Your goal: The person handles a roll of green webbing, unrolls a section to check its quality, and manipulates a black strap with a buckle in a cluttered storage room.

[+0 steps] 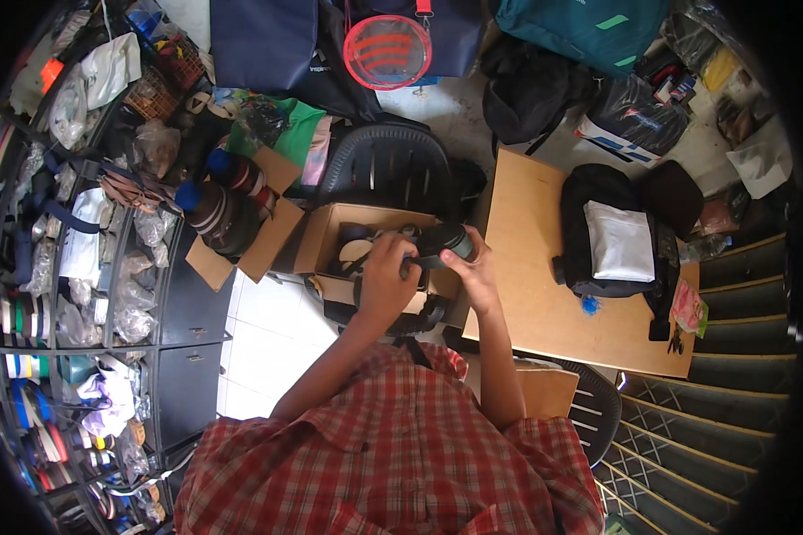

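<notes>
Above a cardboard box (330, 226) on a black chair, both my hands are closed on one dark roll (446, 239), which looks like wound strap or tape. My right hand (476, 267) grips the roll's right side, thumb toward me. Pinched in the fingers of my left hand (389, 272) is a dark flat strip that runs to the roll. Inside the box, partly covered by my left hand, lie more round rolls, dark ones and a pale one (357, 251).
At right stands a wooden table (517, 294) carrying a black backpack (589, 196) with a silvery packet (620, 242), and scissors (676, 341). Left of the box, an open carton (281, 236) holds large spools (219, 214). Shelves (156, 357) packed with rolls and bags line the left.
</notes>
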Motion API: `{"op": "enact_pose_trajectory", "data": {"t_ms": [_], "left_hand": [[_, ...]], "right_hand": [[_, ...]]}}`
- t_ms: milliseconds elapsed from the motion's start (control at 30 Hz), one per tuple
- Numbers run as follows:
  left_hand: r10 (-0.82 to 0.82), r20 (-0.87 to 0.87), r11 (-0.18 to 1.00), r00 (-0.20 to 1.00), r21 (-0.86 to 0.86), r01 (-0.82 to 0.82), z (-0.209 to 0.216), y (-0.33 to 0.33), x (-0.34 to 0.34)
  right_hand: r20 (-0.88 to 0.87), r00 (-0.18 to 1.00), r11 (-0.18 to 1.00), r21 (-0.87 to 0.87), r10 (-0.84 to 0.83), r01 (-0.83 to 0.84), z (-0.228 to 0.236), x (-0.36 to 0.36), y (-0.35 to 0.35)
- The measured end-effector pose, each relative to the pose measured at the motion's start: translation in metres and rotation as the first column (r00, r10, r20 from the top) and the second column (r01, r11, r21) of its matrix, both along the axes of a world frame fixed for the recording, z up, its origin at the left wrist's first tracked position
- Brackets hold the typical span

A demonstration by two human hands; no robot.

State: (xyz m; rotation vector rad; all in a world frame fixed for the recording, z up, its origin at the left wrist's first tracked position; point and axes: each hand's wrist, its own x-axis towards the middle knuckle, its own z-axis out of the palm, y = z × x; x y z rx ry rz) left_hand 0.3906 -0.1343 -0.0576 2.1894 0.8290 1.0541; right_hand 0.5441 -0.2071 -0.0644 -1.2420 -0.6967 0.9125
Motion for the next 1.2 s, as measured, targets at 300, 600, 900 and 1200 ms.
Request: {"op": "enact_pose_trajectory", "data": {"t_ms": [300, 600, 900, 1200], "left_hand": [[-0.102, 0.223, 0.797, 0.969, -0.565, 0.214, 0.007, 0.008, -0.013], [0.069, 0.169, 0.986, 0.983, -0.162, -0.042, 0.022, -0.048, 0.017], [0.049, 0.206, 0.998, 0.977, -0.052, -0.039, 0.013, -0.034, 0.004], [0.005, 0.384, 0.640, 0.923, -0.711, 0.292, 0.020, -0.030, -0.038]], "right_hand": [[-0.336, 0.942, 0.990, 0.129, -0.007, 0.053, -0.037, 0.028, -0.018], [0.081, 0.991, 0.994, 0.027, -0.106, 0.104, 0.019, 0.000, -0.013], [0.716, 0.653, 0.948, 0.040, -0.247, 0.316, 0.042, -0.004, -0.015], [0.174, 0.963, 0.978, 0.027, -0.206, 0.205, 0.028, -0.030, -0.027]]}}
